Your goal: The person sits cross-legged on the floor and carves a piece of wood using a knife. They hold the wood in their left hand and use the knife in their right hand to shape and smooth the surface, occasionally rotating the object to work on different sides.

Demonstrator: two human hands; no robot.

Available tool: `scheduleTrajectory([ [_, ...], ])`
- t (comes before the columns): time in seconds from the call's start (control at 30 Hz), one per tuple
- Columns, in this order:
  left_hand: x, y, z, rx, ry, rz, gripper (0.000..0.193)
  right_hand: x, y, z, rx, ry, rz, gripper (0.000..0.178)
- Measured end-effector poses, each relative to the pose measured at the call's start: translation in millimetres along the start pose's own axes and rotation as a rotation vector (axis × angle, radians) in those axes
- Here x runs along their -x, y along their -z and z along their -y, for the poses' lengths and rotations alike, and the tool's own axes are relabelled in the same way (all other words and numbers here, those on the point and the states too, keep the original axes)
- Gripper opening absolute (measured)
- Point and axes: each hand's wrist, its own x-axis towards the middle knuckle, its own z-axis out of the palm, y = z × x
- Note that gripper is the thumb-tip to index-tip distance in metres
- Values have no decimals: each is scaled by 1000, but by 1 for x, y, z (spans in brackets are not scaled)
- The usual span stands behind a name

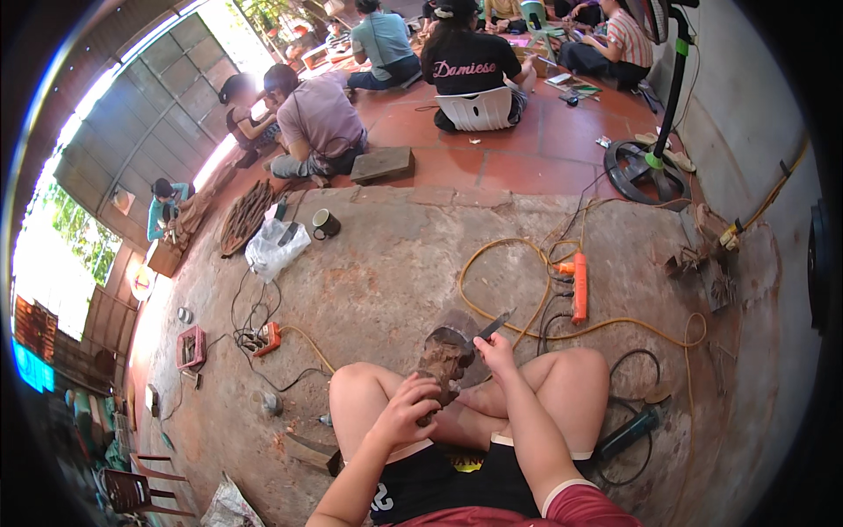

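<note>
I sit cross-legged on a concrete floor with a brown, rough-carved piece of wood (445, 362) upright between my legs. My left hand (409, 409) has its fingers curled round the near, lower part of the carving. In my right hand (496, 353) is a flat, dark, pointed blade (497, 325), its tip directed up and to the right. Whether it is a knife or a file I cannot tell. The blade is beside the carving's upper end, and my fist hides its handle. Behind the carving stands a dark, round block (453, 325).
An orange power strip (580, 288) with a looping yellow cord (479, 263) lies ahead right. By my right knee is a dark green power tool (628, 434). Ahead left are a mug (326, 224), a plastic bag (277, 250) and an orange socket box (262, 339). Several people sit farther off.
</note>
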Motion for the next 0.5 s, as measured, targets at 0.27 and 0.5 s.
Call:
scheduleTrajectory([
  [0.27,-29,17,3,-5,-49,232,24,-7,7,-4,-138,82,-122,14],
  [0.5,-53,21,-18,-79,-158,406,23,-11,7,-3,-181,121,-187,15],
])
